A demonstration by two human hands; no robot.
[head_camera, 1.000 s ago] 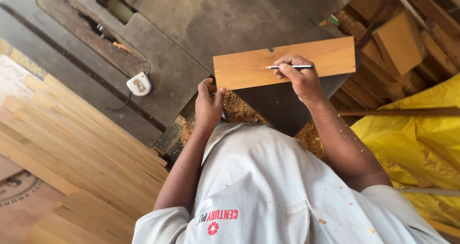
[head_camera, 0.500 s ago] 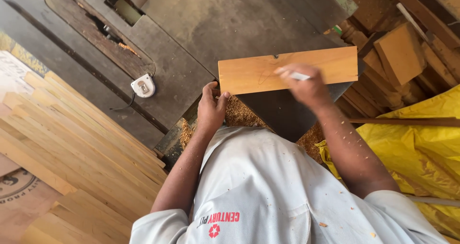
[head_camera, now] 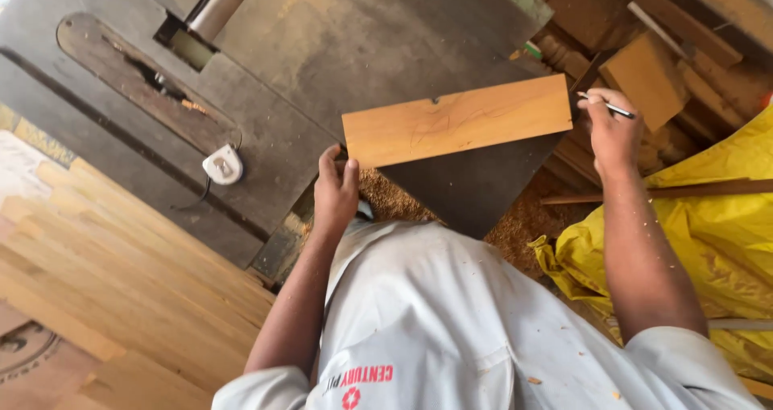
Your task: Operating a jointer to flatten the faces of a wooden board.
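A light wooden board (head_camera: 456, 120) with faint pencil lines lies flat on the corner of a dark metal saw table (head_camera: 322, 64). My left hand (head_camera: 335, 189) grips the board's near left corner at the table edge. My right hand (head_camera: 613, 130) hovers just past the board's right end, off the wood, pinching a thin white pencil (head_camera: 605, 105). My white shirt (head_camera: 451, 321) fills the lower middle of the view.
A white tape measure (head_camera: 223, 168) sits on the table near the saw slot (head_camera: 145, 80). Stacked pale planks (head_camera: 113, 289) lie at left. Sawdust (head_camera: 515, 217), wood offcuts (head_camera: 644, 72) and a yellow tarp (head_camera: 725, 217) are at right.
My right hand has slid with the pencil from over the board to beyond its right end. The left hand stays on the board's left corner.
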